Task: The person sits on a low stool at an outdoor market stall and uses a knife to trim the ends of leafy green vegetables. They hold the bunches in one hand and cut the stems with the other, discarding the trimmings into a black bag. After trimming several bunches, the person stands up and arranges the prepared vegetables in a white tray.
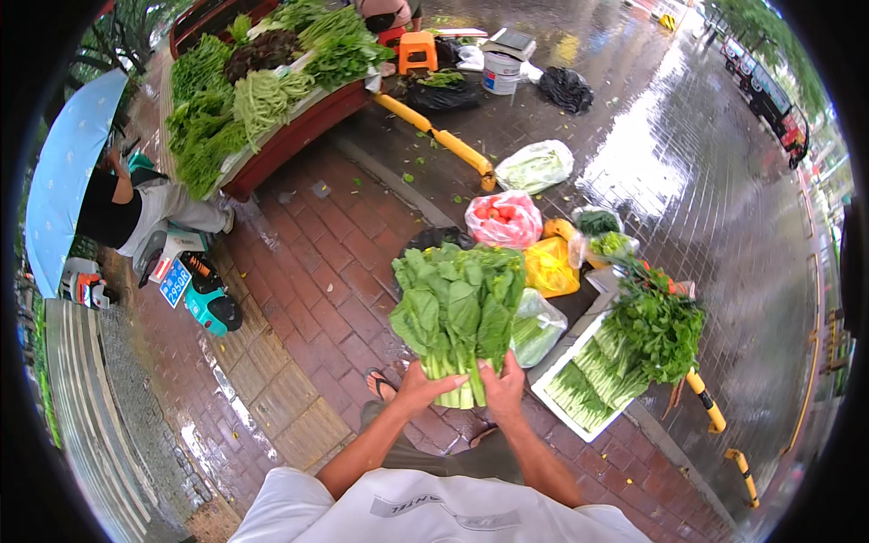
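Observation:
Between my two hands is a big bunch of leafy greens [456,305], its pale cut stems towards me and its broad leaves pointing away. My left hand [422,390] grips the stems from the left, the thumb laid across them. On the other side my right hand [501,387] closes around the stems, thumb on top. The fingers beneath the bunch are hidden. Just right of my right hand stands a white foam box [576,419] filled with bundled greens [597,373] and a leafy herb bunch [655,329]. A clear bag of green vegetables [538,329] lies behind that hand.
Beyond the bunch sit a bag of tomatoes [504,218], a yellow bag [551,266] and a bagged cabbage [536,167]. A yellow barrier [448,144] crosses near a red cart bed [299,139] heaped with vegetables. At left, a person under a blue umbrella [75,183] sits on a scooter [210,302].

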`<state>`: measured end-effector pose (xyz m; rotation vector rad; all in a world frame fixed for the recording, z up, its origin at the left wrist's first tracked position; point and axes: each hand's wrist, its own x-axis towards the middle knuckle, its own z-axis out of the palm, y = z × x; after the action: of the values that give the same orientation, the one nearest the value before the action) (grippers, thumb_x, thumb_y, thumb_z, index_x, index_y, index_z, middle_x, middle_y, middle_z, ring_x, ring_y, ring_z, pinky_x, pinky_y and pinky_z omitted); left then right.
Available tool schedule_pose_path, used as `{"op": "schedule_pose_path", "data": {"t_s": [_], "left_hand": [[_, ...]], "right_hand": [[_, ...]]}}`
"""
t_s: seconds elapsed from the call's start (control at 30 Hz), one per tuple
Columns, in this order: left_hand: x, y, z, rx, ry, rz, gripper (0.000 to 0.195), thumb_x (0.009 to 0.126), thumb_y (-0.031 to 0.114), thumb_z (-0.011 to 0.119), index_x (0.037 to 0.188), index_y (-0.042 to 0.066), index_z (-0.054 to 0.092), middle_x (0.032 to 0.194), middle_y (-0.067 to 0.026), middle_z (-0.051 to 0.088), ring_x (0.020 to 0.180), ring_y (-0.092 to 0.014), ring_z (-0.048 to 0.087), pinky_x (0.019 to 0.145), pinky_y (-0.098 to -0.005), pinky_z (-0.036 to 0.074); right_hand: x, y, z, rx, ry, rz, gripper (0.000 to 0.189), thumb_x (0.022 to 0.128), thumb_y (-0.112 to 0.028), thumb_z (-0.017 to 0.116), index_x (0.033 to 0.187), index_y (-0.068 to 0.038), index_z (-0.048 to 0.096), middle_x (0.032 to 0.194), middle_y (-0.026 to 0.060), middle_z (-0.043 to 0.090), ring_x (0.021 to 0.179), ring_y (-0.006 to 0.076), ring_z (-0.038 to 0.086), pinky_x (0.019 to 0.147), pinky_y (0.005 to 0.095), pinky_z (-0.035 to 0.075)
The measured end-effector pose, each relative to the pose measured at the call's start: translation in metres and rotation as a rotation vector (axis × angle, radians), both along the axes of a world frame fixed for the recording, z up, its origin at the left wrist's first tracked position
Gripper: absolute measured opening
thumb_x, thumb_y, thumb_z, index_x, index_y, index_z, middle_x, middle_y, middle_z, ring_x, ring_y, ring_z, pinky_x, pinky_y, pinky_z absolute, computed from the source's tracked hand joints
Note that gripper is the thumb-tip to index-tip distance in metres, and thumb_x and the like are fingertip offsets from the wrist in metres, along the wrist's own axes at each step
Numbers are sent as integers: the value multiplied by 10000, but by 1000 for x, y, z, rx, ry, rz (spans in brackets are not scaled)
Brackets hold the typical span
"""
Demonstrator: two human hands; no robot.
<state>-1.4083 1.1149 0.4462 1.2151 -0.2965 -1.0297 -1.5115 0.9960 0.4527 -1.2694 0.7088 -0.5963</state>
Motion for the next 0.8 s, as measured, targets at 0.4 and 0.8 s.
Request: {"op": "schedule_pose_path", "data": {"t_s": [0.4,0.8], "left_hand": [[211,186,44,55,37,486,371,775,45,710,1117,-20,584,999,-75,655,831,-144,645,740,-284,531],[396,154,50,128,94,369,448,771,49,722,1182,-17,555,1046,-93,650,901,-167,642,798,-315,530]], "right_hand": [[263,172,35,253,27,299,347,857,-43,619,1189,21,542,1071,60,614,963,116,556,851,264,450],[435,145,18,77,-30,217,401,821,-75,664,1187,37,547,999,80,647,888,114,584,788,266,480]]}}
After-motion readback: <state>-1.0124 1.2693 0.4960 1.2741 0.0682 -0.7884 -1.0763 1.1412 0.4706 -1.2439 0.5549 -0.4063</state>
